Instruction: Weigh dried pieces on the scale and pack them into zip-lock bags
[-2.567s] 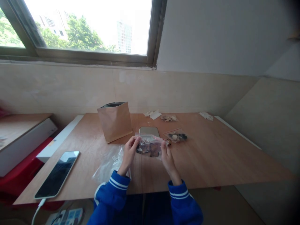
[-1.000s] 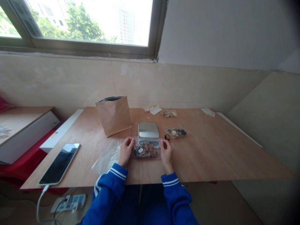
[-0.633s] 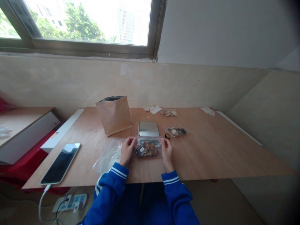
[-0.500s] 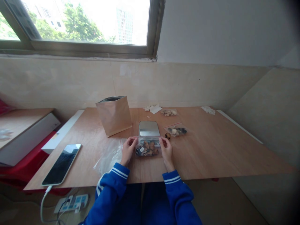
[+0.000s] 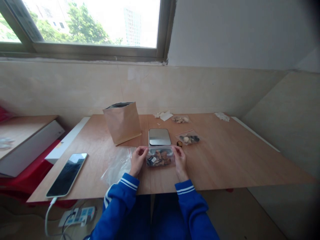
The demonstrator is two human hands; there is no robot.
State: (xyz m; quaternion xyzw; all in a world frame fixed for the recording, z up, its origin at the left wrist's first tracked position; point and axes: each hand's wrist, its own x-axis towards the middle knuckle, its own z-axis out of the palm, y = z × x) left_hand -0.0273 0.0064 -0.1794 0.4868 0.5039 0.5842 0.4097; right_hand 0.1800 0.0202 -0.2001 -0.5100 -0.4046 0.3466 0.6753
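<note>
The zip bag lies with its long axis running left to right, roughly parallel to the near edge of the worktop. It sits in front of the person, directly nearer than the metal plate. Its clear plastic film shows brown, irregular dried pieces inside. A small white label is visible on the bag (its writing is too small to read).

The left hand grasps the bag's left end, and the right hand grasps its right end. Both hold the film between fingers and thumb. Whether the bag touches the worktop cannot be determined.

Blue sleeves with white stripes extend from the near edge. Beyond the right hand are a small bag of similar pieces and, just beside it, a dark loose piece. To the left, a crumpled clear bag lies beside the left hand, and a kraft paper bag stands upright, its dark lining showing at the mouth. A phone lies face up near the left edge, with a white cable running down toward a power strip on the floor. Pale scraps lie along the far edge.
</note>
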